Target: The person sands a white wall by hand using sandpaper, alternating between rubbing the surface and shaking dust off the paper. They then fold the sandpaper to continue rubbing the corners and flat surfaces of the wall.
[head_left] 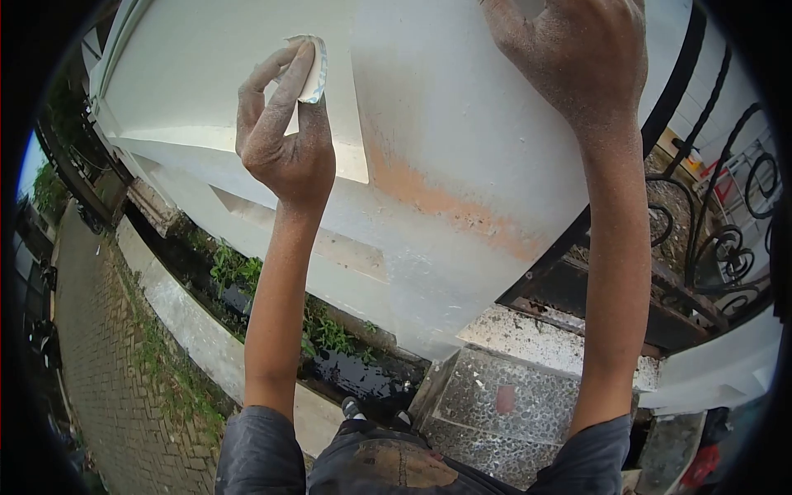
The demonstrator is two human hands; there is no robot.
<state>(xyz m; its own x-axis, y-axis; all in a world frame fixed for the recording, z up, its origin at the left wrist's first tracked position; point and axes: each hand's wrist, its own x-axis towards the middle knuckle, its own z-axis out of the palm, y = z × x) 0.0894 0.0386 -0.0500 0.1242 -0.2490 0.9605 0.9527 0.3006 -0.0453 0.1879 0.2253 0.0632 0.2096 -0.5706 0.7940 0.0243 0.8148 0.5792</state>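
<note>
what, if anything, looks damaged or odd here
A rough orange-brown band runs across the lower part of the whitish wall; it looks worn or stripped, standing out against the paler surface around it.

Pebbled stone slab (470, 425) underfoot carries a reddish square patch (505, 399) and small pale flakes (480, 383) on its surface, while dark specks (516, 328) dot the whitish ledge (540, 345) just behind it. Alongside, dark water (351, 373) and leafy green plants (235, 268) lie in a narrow drain (194, 271), edged by a pale concrete curb (181, 305), beyond which grass (169, 388) fringes the brick paving (99, 355)
</note>
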